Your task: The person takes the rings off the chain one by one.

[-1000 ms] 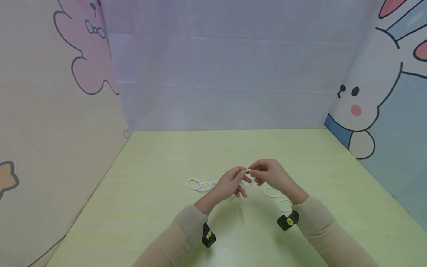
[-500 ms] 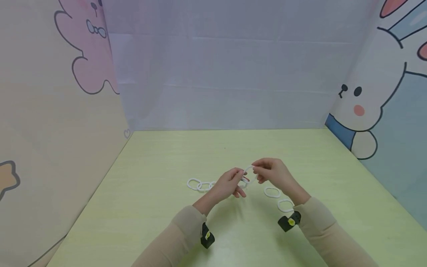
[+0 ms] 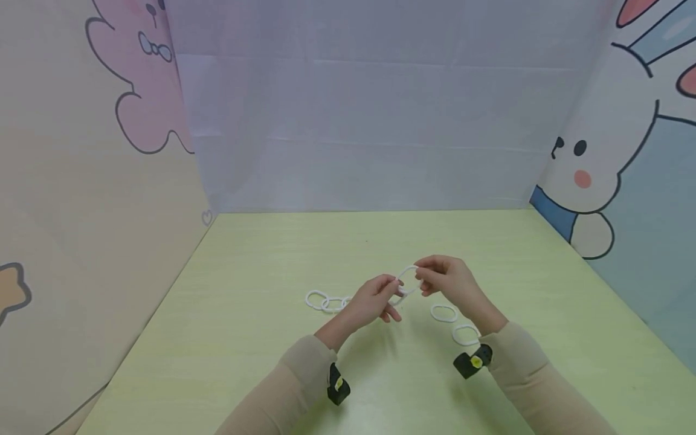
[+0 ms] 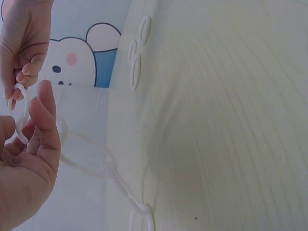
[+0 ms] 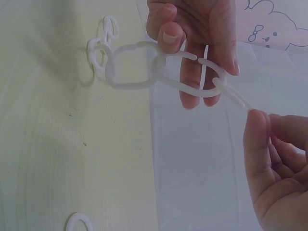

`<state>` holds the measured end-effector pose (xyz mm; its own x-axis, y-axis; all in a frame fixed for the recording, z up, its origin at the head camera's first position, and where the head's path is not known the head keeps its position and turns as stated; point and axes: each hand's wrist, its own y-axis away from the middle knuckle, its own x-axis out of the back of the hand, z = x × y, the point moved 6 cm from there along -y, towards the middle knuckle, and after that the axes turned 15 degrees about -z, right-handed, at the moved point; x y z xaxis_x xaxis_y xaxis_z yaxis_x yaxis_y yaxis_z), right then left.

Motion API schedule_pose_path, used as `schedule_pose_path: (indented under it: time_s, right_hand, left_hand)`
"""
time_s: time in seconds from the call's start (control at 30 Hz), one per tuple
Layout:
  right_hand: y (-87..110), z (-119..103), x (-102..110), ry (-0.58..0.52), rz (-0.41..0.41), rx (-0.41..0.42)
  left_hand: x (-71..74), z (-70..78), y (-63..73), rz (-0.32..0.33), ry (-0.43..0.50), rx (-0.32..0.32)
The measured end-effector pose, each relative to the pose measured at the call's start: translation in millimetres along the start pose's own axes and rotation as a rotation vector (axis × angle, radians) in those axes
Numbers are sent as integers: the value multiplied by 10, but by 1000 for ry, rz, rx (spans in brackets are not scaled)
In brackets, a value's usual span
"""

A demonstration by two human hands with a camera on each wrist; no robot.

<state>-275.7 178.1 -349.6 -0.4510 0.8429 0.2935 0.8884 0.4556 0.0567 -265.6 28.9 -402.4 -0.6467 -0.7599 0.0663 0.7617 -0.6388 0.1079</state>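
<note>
A chain of white oval plastic links (image 5: 132,86) runs up from the table to both hands. My left hand (image 3: 375,299) holds the chain near its raised end, a link lying between thumb and fingers. To its right, my right hand (image 3: 446,278) pinches the end link (image 5: 236,94) between thumb and index finger. That end link passes through the link at the left hand, and the right wrist view shows a small gap in that neighbouring link. The chain's other end (image 3: 307,300) lies on the table left of the left hand. My left forearm and hand hide its middle in the head view.
Loose white links lie right of the hands: one oval link (image 3: 443,321) and another link (image 3: 453,336) close to the right wrist. The left wrist view shows a further link (image 4: 144,30) there. The pale green table (image 3: 261,254) meets a plain backdrop (image 3: 353,121) and cartoon side walls.
My right hand has moved slightly up and right, drawing the end link away from the left hand so more of its oval shows. The left hand has barely moved.
</note>
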Motion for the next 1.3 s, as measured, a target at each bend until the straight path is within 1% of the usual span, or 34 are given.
schedule_pose_path:
  time_s: [0.33,0.47,0.53,0.67,0.83,0.87,0.97,1.17,1.3]
  right_hand:
    - [11,25,34,-18,19,-3]
    - [10,39,49,-18,36,0]
    - [15,42,55,-24,42,0]
    - [25,45,60,-47,50,5]
    - [34,48,73,-58,60,4]
    - [35,48,74,-59,62,1]
    - [31,54,76,-60,70,-6]
    - [4,90,59,-83,78,-21]
    - [-20,113,29,-98,81,-23]
  left_hand:
    - [-21,-35,13,-22,7,41]
    - [-18,-42,11,-28,-20,47]
    - [-14,-38,12,-21,-39,47]
    - [-4,9,39,18,-57,46]
    - [42,-12,38,69,-50,39]
    - [65,-51,17,77,-45,36]
    - [97,-52,21,96,-43,26]
    - [148,-45,21,101,-42,-5]
    - [175,-43,22,98,-19,-29]
